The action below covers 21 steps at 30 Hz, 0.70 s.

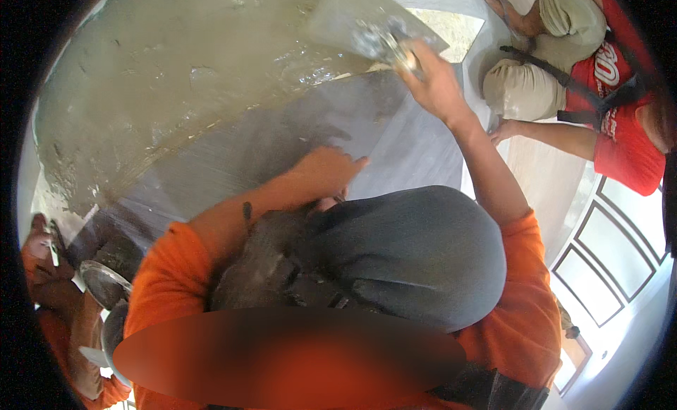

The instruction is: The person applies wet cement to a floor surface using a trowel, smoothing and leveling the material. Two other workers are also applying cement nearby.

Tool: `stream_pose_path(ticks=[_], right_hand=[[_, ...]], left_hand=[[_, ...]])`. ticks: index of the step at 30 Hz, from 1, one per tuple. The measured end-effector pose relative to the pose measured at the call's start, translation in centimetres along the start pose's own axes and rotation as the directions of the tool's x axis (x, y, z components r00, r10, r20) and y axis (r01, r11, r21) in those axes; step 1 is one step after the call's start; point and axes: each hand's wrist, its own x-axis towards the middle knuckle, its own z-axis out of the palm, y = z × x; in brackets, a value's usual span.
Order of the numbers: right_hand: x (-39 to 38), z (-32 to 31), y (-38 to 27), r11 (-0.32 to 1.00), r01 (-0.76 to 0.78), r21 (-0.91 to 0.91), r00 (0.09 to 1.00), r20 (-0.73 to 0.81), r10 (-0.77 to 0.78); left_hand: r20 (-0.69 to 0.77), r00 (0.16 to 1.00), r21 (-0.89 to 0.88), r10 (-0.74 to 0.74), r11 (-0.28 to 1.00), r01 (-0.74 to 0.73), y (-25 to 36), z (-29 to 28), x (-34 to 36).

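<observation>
My right hand (pixel 434 85) is closed around the handle of a flat finishing trowel (pixel 338 18). The trowel's wide blade lies on a layer of wet, grey-brown mortar (pixel 183 64), near its right end. Wet smears show around the handle mount. Bent in front of my raised knee (pixel 423 248), my left hand (pixel 328 169) hovers over grey wood-look flooring (pixel 247 135). One of its fingers points out to the right, apart from the others, which are partly hidden; I see nothing held in it.
A person in a red shirt (pixel 624 156) crouches at the right, one hand on the floor. Another person's arm and hand (pixel 46 251) show at the left, beside a bucket (pixel 106 283). White panelled doors (pixel 599 248) stand at the right.
</observation>
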Motion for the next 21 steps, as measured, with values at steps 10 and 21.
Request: stream_pose_path(ticks=[10,21], right_hand=[[-10.2,2.2,4.4,0.938,0.22,-0.268,0.964,0.208,-0.166],[-20.4,8.7,7.8,0.923,0.292,-0.251,0.956,0.076,-0.282]], left_hand=[[0.207,0.972,0.043,-0.112,0.994,0.105,-4.4,-2.3,-9.1],[0.056,0.921,0.245,-0.386,0.899,0.362,-7.5,-13.0,-23.1]])
